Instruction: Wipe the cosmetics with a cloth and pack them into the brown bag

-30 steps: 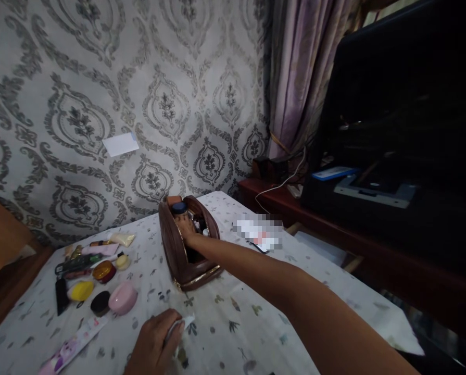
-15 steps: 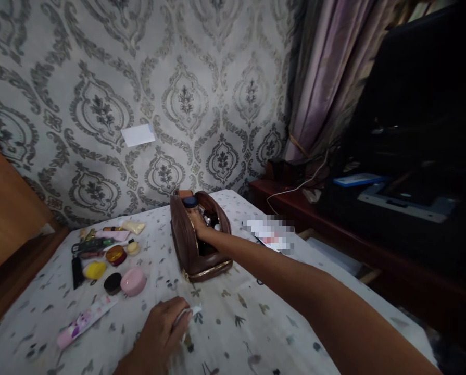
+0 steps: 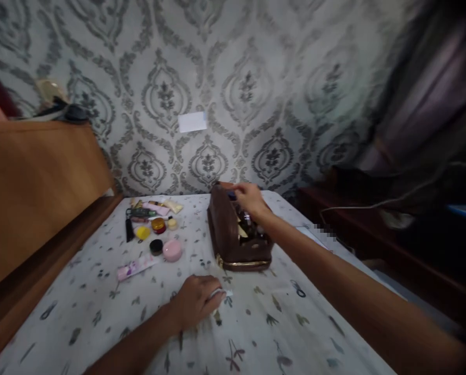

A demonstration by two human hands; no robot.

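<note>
A brown zipped bag (image 3: 227, 229) stands open on the patterned white sheet (image 3: 252, 323), with dark bottles and other small items inside. My right hand (image 3: 251, 200) is at the bag's far top edge, its fingers bent in a pinch; what they hold is too small to make out. Nearer to me, my left hand (image 3: 199, 299) rests on the sheet, closed on a small white tissue (image 3: 227, 293). Left of the bag lie a pink jar (image 3: 172, 250), a black jar (image 3: 156, 247), an amber jar (image 3: 158, 225) and a pink floral tube (image 3: 137, 267).
More tubes (image 3: 156, 209) and small cosmetics lie at the far left of the sheet. A wooden board (image 3: 41, 192) borders the left side. Behind is the patterned wall with a white paper (image 3: 192, 122). A dark red table (image 3: 334, 208) with a cable stands at the right.
The view has turned to the left. My right hand has risen from inside the bag to its far top edge. My left hand still holds the white tissue on the sheet.
</note>
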